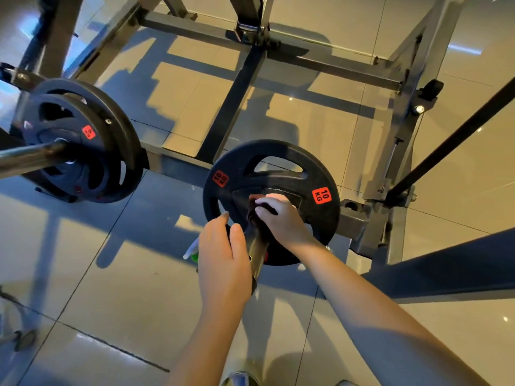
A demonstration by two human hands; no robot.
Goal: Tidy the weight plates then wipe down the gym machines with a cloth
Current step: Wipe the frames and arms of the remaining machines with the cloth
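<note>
Head view is looking down at a black 10 kg weight plate (278, 162), which is sitting upright on a chrome bar (255, 254) low on a grey machine frame (235, 107). The bar is pointing back toward the person, and two red labels are showing on the plate's face.

The right hand (281, 221) is reaching in from the lower right and resting at the plate's hub, just where the bar is passing through. Its fingers are curling down over a dark cloth (254, 203), pressing it against the hub and the top of the bar.

The left hand (223, 257) is hanging just to the left of the bar, near the plate's lower rim, with the thumb lying alongside the bar and the fingers bending loosely. A small white and green object (191, 250) is peeking out from under its far side; whether the hand is gripping it or anything else cannot be told.

Well apart to the left, a stack of plates (83, 151) is sitting on a second chrome bar (28, 158). The glossy tiled floor (111, 288) is lying under everything, carrying long shadows of the frame.
</note>
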